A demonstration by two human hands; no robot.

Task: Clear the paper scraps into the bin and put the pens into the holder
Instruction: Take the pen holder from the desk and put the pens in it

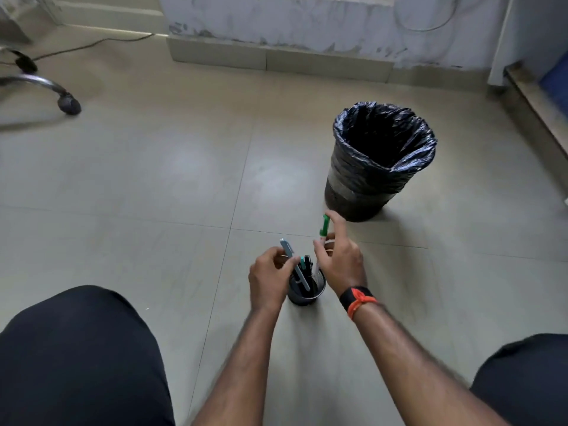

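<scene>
A small black mesh pen holder [304, 298] stands on the tiled floor between my hands, with several pens in it. My left hand [269, 279] grips a pale blue pen [288, 249] whose lower end is inside the holder. My right hand [339, 261] pinches a white pen with a green cap [325, 226], held nearly upright over the holder's right rim. A black bin [379, 161] lined with a black bag stands farther off to the right. No paper scraps show on the floor.
An office chair's chrome leg and castor [69, 104] sit at the far left, with a cable [92, 44] trailing along the floor. A scuffed wall base [276, 56] runs across the back. My dark-trousered knees [76, 358] fill both lower corners.
</scene>
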